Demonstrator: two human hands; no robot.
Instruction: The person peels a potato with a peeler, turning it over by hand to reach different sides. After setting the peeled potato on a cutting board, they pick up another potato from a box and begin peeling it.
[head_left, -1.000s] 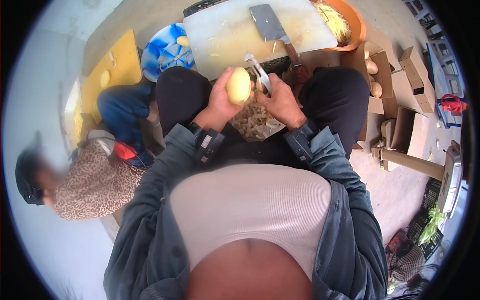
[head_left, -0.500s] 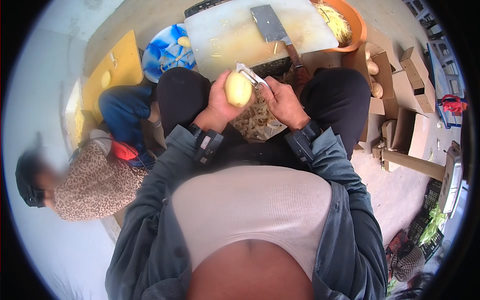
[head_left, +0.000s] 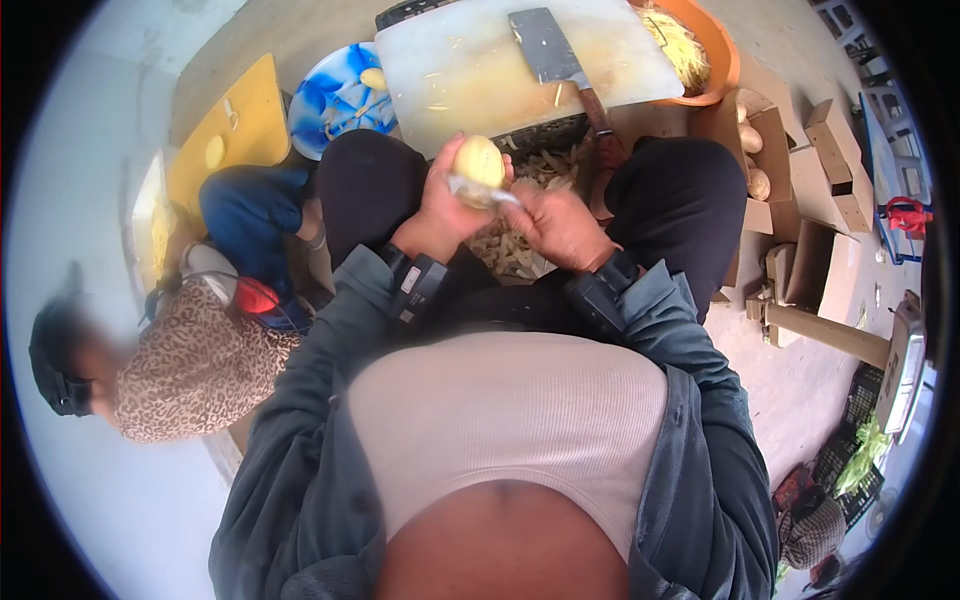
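Note:
My left hand (head_left: 440, 205) is closed round a pale yellow, peeled potato (head_left: 479, 160), held up between my knees. In my right hand (head_left: 562, 222) is a metal peeler (head_left: 484, 194), slightly blurred, its head lying against the lower part of the potato. Below both hands, a heap of peelings (head_left: 505, 247) shows between my legs. Just beyond the potato stands a white cutting board (head_left: 460, 70) with a cleaver (head_left: 545, 48) lying on it, its wooden handle reaching over the near edge.
A blue and white basin (head_left: 325, 85) stands left of the board, near a yellow board (head_left: 245, 125). An orange tub (head_left: 722, 60) of shredded potato is at back right, beside a cardboard box (head_left: 715, 125) with potatoes. Another person (head_left: 200, 370) sits at my left.
The peeler has moved from the potato's upper right side down across its lower part, my right hand dropping with it. My left hand has tilted the potato and raised it slightly.

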